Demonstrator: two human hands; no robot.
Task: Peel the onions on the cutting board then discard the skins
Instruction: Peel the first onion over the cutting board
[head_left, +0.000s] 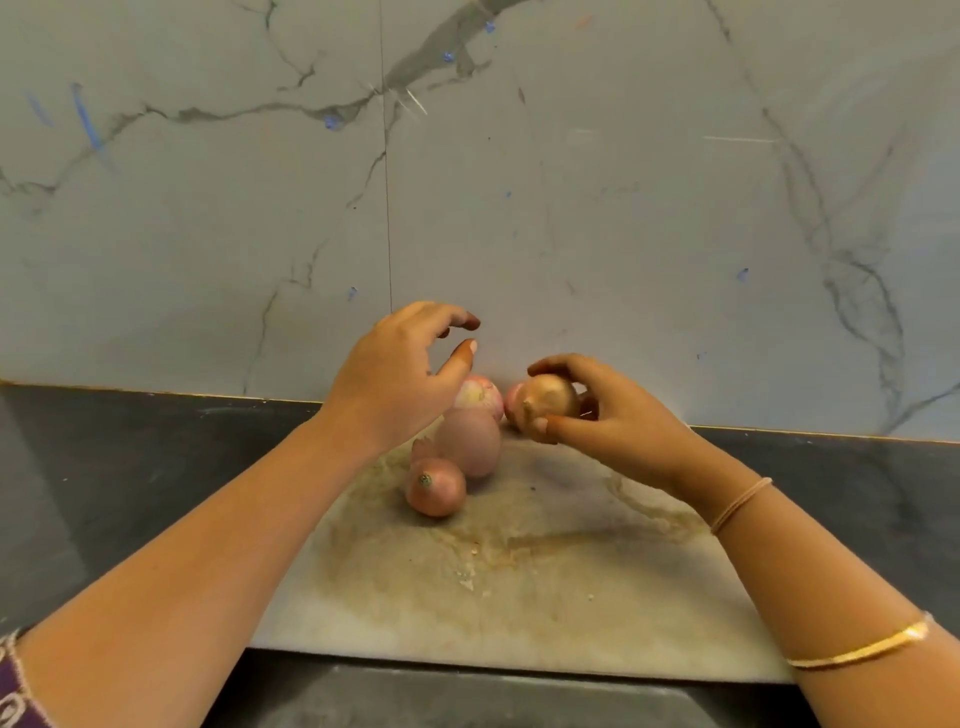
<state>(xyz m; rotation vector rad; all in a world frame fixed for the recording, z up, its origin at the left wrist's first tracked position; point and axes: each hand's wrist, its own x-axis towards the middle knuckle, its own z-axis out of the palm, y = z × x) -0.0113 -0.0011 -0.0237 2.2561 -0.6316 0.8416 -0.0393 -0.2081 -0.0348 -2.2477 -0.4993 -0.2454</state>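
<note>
Gripped a golden-brown onion in the right hand, thumb on the near side, fingers curled over the top, stem end turned toward the camera. Held it clear of the cutting board, above the board's far edge.

Held the left hand aloft just beside it, fingers loosely curved, thumb and forefinger apart, nothing between them. Placed that hand over the onions on the board; contact with them not determinable.

Noted three onions clustered on the far part of the board:
- front onion, brown-skinned, stem end facing up and toward the camera
- middle onion, dull pink, touching the front onion
- rear onion, pale pink and white, partly covered by the left hand

Noted also a pinkish onion mostly hidden behind the held one.

Recorded the board as pale, stained brown across its middle, lying on a dark counter against a grey-veined marble wall. Observed a thin band at the right wrist and a gold bangle further up the forearm
</note>
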